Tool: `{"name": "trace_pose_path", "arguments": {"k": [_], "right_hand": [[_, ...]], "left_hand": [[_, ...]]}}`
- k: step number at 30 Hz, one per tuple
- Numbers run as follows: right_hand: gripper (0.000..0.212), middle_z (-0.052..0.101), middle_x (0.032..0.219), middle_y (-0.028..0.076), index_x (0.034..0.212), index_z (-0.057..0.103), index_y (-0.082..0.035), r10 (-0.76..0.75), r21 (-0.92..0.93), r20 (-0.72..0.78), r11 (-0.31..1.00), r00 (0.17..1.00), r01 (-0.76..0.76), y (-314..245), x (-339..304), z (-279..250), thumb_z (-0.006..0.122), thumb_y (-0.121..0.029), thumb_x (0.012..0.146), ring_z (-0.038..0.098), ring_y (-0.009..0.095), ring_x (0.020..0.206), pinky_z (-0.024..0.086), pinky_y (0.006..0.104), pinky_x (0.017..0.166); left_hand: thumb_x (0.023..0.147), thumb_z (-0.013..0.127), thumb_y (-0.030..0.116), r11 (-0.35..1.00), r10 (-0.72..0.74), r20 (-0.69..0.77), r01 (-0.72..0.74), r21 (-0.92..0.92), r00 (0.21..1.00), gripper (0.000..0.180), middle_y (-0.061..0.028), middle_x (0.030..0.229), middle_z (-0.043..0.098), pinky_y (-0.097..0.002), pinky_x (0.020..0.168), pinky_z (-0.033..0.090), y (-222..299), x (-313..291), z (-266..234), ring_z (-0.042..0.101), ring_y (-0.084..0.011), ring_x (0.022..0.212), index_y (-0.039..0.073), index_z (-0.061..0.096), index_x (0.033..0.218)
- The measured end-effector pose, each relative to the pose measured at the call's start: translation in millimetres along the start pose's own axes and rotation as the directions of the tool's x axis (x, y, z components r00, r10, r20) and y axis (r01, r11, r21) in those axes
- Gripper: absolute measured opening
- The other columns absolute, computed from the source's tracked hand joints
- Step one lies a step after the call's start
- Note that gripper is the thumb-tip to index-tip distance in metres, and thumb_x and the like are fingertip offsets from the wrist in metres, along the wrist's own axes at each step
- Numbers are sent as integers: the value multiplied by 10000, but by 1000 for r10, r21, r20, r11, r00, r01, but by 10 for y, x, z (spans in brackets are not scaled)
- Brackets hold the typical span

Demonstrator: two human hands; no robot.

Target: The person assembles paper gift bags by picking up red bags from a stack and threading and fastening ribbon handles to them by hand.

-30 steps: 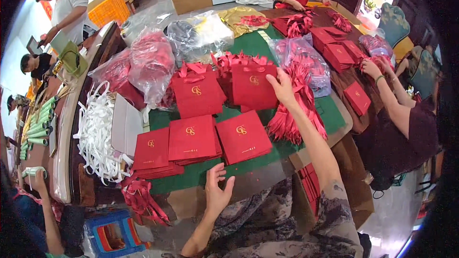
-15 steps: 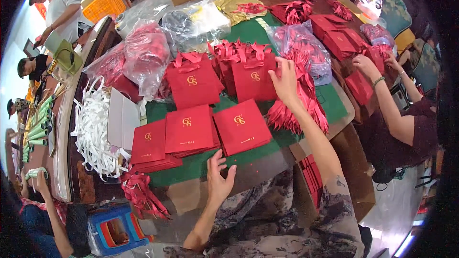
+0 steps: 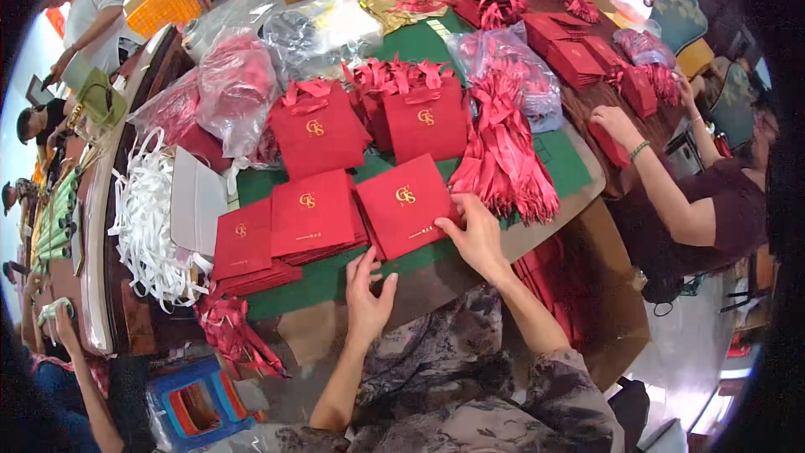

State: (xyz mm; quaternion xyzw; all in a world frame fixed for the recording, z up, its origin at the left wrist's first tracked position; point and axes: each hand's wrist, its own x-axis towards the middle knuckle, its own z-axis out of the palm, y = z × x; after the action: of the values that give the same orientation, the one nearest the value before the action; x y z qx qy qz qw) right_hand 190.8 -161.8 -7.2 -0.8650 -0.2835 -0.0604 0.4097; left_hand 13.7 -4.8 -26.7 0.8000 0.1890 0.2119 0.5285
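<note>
A flat red gift bag with gold print lies before me on the green tabletop. At its right edge is my right hand, thumb on the front face and fingers around the side. My left hand is open, thumb apart, its fingertips at the bag's lower left corner. Just left lie a stack of flat red bags and another flat stack. Behind them stand red bags with ribbon handles, and more upright bags. A large bundle of red ribbons lies beyond my right hand.
White ribbons heap beside a grey-white box at left. Red ribbons hang over the near edge. Plastic-wrapped red goods stand behind. A co-worker at right handles red pieces; other people work around. A cardboard box stands right of my legs.
My right hand has come down and nearer, from beside the upright bags to the flat bag's right edge. The left hand stays close to the bag's lower left. The whole view has shifted slightly.
</note>
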Motion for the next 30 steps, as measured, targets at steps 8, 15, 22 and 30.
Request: {"name": "trace_pose_path", "arguments": {"k": [8, 15, 22, 30], "right_hand": [[296, 605, 1020, 10, 1240, 518, -31, 178, 573, 41, 802, 983, -169, -51, -524, -20, 635, -55, 969, 547, 51, 849, 469, 228, 683], [299, 617, 1007, 18, 1236, 516, -39, 293, 666, 205, 658, 934, -352, -94, -1052, -28, 648, -64, 969, 581, 78, 835, 487, 230, 695], [188, 613, 945, 102, 1090, 645, -17, 114, 66, -33, 992, 993, -111, -73, -837, -363, 683, -13, 907, 637, 209, 796, 509, 302, 669], [239, 567, 957, 116, 1085, 663, -71, -157, -260, -245, 961, 957, 91, 304, -212, -309, 672, -7, 855, 585, 314, 926, 496, 411, 780]], "left_hand": [[943, 648, 19, 974, -130, 47, 137, -182, 990, 539, -139, 1308, 514, -307, 871, 547, -108, -106, -92, 630, -186, 1044, -43, 449, 1440], [931, 645, -11, 865, -250, 86, 262, -428, 965, 600, -140, 1182, 625, -287, 870, 537, -43, -241, -112, 640, -150, 971, -24, 382, 1471], [912, 665, -27, 838, -278, 105, 295, -459, 955, 592, -83, 1044, 645, -265, 814, 534, -190, -553, -298, 640, -135, 943, -15, 415, 1448], [877, 686, -70, 854, -298, 31, 281, -437, 954, 617, -68, 1062, 637, -257, 852, 529, -291, -789, -423, 633, -128, 946, -5, 433, 1436]]}}
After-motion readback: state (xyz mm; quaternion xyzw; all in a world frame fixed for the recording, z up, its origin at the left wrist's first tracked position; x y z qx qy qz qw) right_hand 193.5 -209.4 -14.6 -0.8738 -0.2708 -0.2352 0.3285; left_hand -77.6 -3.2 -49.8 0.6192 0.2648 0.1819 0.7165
